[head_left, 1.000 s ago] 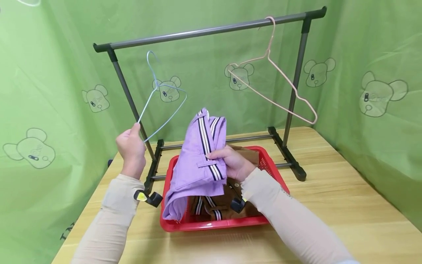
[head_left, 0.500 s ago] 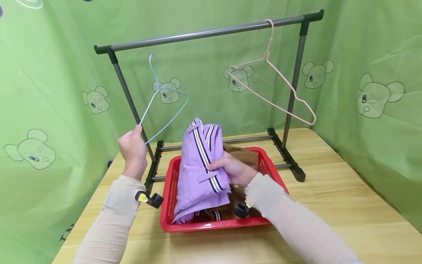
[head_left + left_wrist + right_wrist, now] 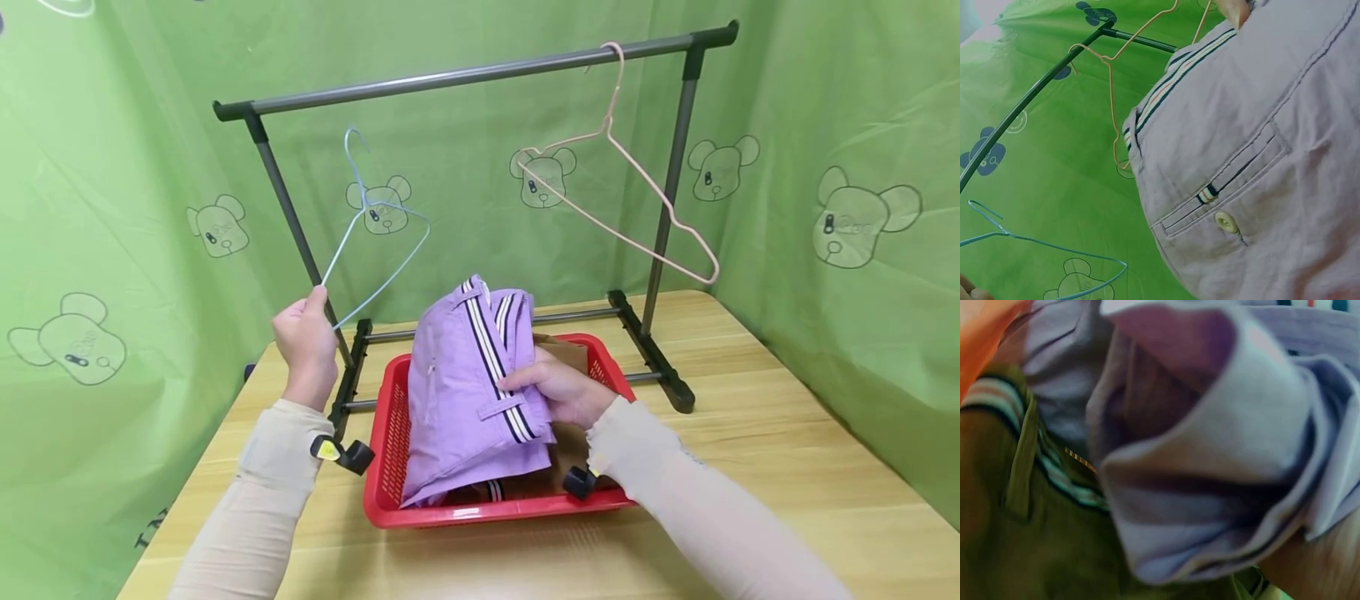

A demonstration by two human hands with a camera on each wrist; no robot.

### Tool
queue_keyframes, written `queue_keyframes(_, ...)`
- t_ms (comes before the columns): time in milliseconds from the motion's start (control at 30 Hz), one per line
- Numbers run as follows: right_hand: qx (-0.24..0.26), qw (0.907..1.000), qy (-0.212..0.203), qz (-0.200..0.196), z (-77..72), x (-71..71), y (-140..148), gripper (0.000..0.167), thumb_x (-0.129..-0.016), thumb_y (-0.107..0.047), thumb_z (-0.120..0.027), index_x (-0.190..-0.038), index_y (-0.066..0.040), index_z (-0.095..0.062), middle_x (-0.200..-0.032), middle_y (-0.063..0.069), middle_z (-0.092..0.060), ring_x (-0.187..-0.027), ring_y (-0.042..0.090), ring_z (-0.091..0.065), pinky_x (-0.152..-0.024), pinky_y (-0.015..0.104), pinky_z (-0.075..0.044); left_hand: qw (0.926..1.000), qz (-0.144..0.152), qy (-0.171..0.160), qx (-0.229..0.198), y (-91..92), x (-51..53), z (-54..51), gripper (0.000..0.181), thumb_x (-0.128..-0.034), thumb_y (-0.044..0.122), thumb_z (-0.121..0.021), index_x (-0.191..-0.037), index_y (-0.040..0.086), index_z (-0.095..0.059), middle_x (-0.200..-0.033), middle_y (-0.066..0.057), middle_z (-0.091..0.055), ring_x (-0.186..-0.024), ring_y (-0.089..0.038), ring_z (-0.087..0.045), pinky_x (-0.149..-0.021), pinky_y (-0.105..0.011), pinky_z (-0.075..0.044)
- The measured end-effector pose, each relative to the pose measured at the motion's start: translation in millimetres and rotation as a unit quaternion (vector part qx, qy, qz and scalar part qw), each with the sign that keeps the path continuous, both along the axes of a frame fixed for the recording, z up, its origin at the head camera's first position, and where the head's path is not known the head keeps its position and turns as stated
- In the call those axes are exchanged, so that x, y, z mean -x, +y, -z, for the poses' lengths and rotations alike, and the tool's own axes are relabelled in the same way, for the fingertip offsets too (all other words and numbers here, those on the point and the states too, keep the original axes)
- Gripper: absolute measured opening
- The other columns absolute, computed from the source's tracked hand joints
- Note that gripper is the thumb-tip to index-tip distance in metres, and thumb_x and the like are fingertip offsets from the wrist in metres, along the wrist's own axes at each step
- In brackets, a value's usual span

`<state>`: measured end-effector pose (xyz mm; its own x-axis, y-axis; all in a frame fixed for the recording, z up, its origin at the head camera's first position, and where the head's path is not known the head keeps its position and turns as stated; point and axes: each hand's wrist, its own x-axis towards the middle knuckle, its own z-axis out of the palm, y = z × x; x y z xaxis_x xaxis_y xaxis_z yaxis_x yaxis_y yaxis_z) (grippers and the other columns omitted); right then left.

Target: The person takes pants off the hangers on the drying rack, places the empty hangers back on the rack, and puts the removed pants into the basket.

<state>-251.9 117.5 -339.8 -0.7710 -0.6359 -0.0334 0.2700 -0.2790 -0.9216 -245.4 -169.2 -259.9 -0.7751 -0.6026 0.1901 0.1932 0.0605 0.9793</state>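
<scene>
My left hand (image 3: 306, 342) grips one lower corner of a blue wire hanger (image 3: 364, 205), hook upward, to the left of the basket. In the right hand (image 3: 566, 385) is the striped waistband of purple pants (image 3: 457, 375), thumb on the outside and the other fingers mostly hidden behind the cloth. The pants hang over and partly inside a red basket (image 3: 525, 507). A back pocket with a button (image 3: 1226, 222) shows in the left wrist view. Folds of the pants fill much of the right wrist view, with a brown garment (image 3: 1047, 550) below them.
Behind the basket stands a dark metal clothes rack (image 3: 465, 77) on a wooden table (image 3: 780, 433). A pink hanger (image 3: 607, 125) hangs from its bar on the right. Green curtains (image 3: 840, 333) printed with bear heads surround the table.
The pants have dropped lower, then shifted right with my right hand, and their hanging end has come off the basket's left front rim. The left hand and hanger have drifted slightly right and down.
</scene>
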Motion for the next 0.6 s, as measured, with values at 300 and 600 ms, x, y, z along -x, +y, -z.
queue_keyframes(300, -0.034, 0.9980, 0.034, 0.041, 3.4, 4.0, 6, 0.034, -0.089, 0.003, -0.060, -0.121, -0.004, -0.049, -0.100, 0.010, -0.069, -0.091, 0.025, -0.068, -0.084, 0.040, -0.055, 0.9998, -0.001, -0.011, 0.015, 2.9, -2.0, 1.4, 0.047, -0.0978, 0.028, -0.057, -0.056, 0.015, -0.039, -0.049, 0.006, -0.032, -0.046, -0.009, -0.029, -0.050, -0.024, -0.028)
queue_keyframes(600, -0.096, 0.9831, 0.095, 0.124, -0.5, 10.5, 4, 0.044, -0.092, -0.008, -0.065, -0.128, -0.002, -0.040, -0.100, 0.008, -0.066, -0.085, 0.022, -0.068, -0.079, 0.039, -0.056, 0.9994, -0.006, -0.007, 0.034, 4.3, -1.3, 5.2, 0.048, -0.0970, 0.028, -0.058, -0.055, 0.015, -0.039, -0.047, 0.007, -0.031, -0.047, -0.009, -0.029, -0.050, -0.026, -0.028)
